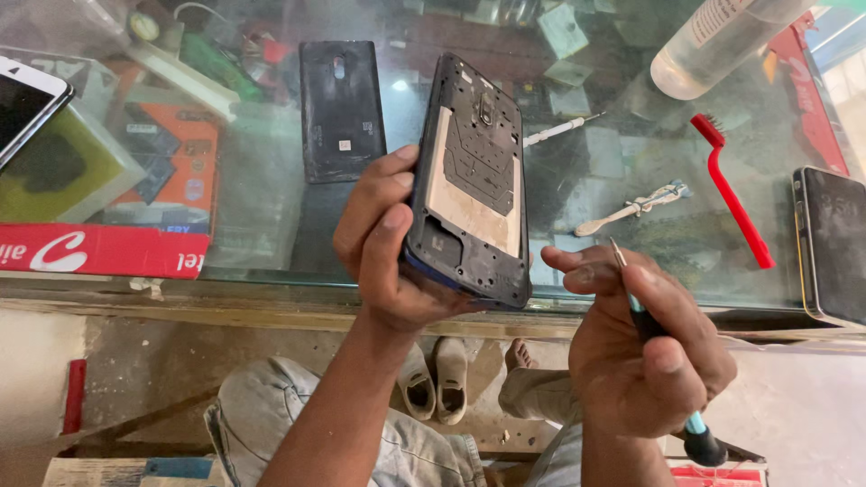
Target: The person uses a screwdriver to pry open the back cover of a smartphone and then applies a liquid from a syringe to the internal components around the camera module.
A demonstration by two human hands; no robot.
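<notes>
Upright in the left hand [383, 252], an opened phone [469, 180] faces its holder, the right hand [645, 347] gripping a screwdriver [654, 347] above the desk [271, 216].

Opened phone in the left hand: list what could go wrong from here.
1. The opened phone is held by one edge in the left hand, out past the glass counter edge; it could slip and fall.
2. The screwdriver tip in the right hand could slip and scratch exposed parts.
</notes>
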